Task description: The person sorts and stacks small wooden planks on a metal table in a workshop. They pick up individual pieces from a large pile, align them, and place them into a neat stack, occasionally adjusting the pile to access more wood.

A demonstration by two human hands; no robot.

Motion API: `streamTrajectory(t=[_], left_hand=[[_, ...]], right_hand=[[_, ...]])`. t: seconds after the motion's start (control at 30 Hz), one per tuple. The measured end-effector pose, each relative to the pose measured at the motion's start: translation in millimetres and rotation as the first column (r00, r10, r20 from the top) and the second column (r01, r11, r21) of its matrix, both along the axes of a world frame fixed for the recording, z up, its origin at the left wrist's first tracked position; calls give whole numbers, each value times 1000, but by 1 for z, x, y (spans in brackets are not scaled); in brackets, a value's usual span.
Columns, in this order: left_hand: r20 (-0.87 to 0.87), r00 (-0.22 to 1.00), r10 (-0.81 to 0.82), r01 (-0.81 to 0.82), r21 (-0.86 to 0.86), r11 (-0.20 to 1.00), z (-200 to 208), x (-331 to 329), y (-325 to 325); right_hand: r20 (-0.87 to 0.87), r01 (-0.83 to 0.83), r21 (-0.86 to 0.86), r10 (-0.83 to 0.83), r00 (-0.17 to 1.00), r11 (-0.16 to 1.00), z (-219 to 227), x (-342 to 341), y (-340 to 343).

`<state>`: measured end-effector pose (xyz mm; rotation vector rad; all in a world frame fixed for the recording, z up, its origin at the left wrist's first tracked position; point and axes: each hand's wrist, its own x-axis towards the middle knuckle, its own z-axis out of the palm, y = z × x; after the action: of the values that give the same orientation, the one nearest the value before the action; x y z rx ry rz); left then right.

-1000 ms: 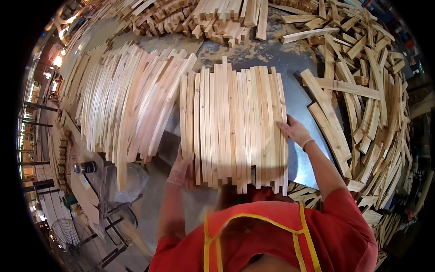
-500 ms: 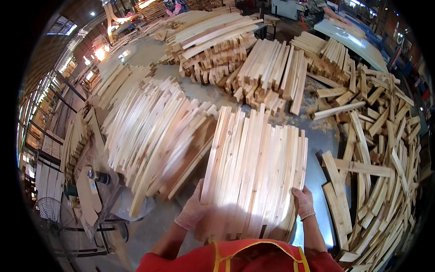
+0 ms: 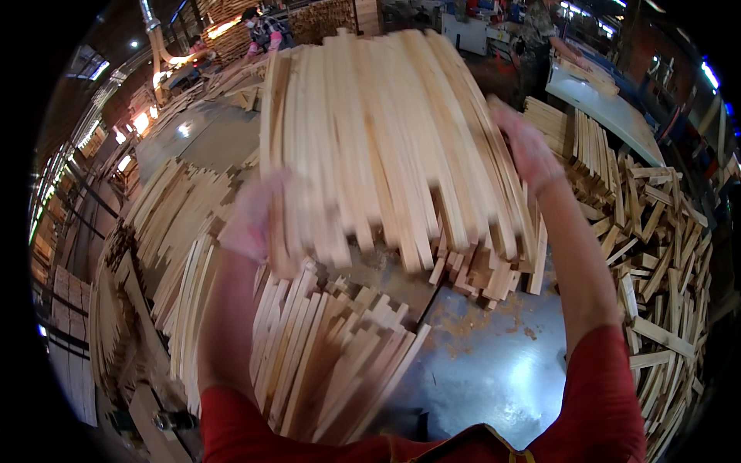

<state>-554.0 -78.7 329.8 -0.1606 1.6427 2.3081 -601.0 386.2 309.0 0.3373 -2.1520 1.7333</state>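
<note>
Slats [image 3: 378,147], packed side by side, sit between my blurred left fingers [image 3: 270,187] and my right fingers [image 3: 509,123], gripped at both outer edges. I hold them above the counter [image 3: 494,378], beyond a nearer row of sticks [image 3: 309,347]; loose pieces [image 3: 662,336] heap on my right.

The head-worn fisheye looks forward and down from close behind the left hand [image 3: 253,214] and right hand [image 3: 529,150].

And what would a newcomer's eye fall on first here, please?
The wide bundle of wooden strips, held between the left hand and right hand at upper centre, stands out first. Next come the jumbled wood pile along the right and the shiny grey tabletop at lower centre-right.
</note>
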Motion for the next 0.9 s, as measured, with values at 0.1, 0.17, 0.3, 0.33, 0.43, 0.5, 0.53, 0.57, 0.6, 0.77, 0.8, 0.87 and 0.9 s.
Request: streamTrajectory(t=[0.1, 0.17, 0.3, 0.33, 0.43, 0.5, 0.53, 0.57, 0.6, 0.77, 0.8, 0.87, 0.9], left_hand=[[-165, 985, 40, -94, -334, 938, 14, -116, -14], [-285, 957, -42, -146, -608, 781, -9, -165, -50], [-345, 921, -179, -232, -856, 461, -2, -152, -41], [-453, 883, -120, -341, -797, 498, -8, -140, -29], [-597, 764, -245, -523, -796, 305, -42, -86, -21], [-682, 637, -359, -652, -726, 219, -55, -29, -14], [-697, 520, -494, -695, -682, 230, -65, -7, -5], [-658, 549, -516, -703, -697, 141, -84, 25, 9], [-619, 546, -564, -691, -714, 114, -103, 46, 11], [-559, 622, -549, -214, -795, 567, -184, 164, 79], [-527, 555, -644, -204, -836, 509, -190, 186, 96], [-345, 355, -869, -405, -894, 190, -187, 231, 124], [-332, 333, -883, -350, -913, 211, -183, 256, 145]], right_hand=[[182, -165, 27, 158, 971, 986, -2, -102, -1], [240, -63, 104, 37, 970, 993, -16, -115, -42], [124, -166, -433, 241, 963, 886, -67, -61, -18], [101, -135, -389, 188, 977, 911, -85, -22, -3], [315, 78, -344, 36, 948, 936, -132, 123, 15], [451, 206, -430, 12, 892, 879, -176, 213, 18], [485, 306, -516, -22, 874, 800, -203, 256, 20], [536, 415, -517, -94, 839, 749, -223, 308, 24], [571, 485, -519, -136, 809, 704, -233, 350, 27], [582, 883, -215, -671, 459, 417, -271, 507, 100], [542, 937, -69, -776, 324, 343, -276, 535, 128], [502, 961, -271, -843, 193, 59, -281, 549, 183], [512, 951, -306, -848, 133, -35, -294, 560, 216]])
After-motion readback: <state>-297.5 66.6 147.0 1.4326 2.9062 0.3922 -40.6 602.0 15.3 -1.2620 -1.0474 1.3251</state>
